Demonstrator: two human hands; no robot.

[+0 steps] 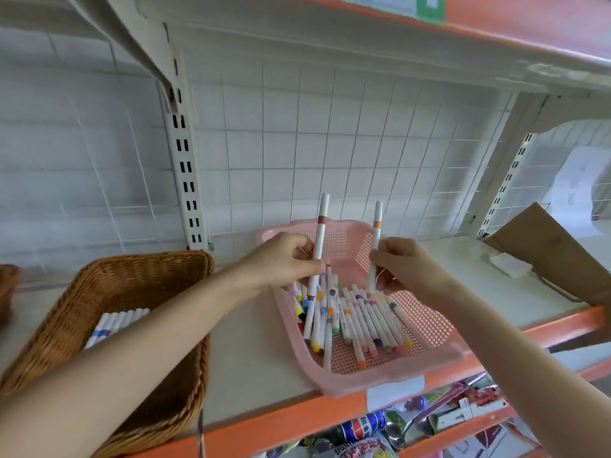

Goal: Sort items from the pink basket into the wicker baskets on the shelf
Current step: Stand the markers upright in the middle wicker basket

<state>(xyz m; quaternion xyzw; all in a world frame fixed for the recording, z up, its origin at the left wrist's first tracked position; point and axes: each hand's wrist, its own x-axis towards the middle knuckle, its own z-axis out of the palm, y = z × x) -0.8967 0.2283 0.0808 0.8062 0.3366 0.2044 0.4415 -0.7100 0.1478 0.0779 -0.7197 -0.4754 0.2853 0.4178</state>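
The markers looked light, stiff and smooth — best pinched mid-barrel. The left hand (286, 259) pinched a brown-banded marker (318, 249) upright; the right hand (401, 264) pinched an orange-banded marker (375, 246). Both hovered over the pink basket (426, 325) at the shelf's (258, 352) front edge, the wicker basket (109, 285) left of it.

Bottom center of frame: blue can (362, 426) on lower shelf shows Pepsi logo with Chinese characters; packet (360, 450) beneath reads partly "SMAN", rest cut off. Other labels unreadable.
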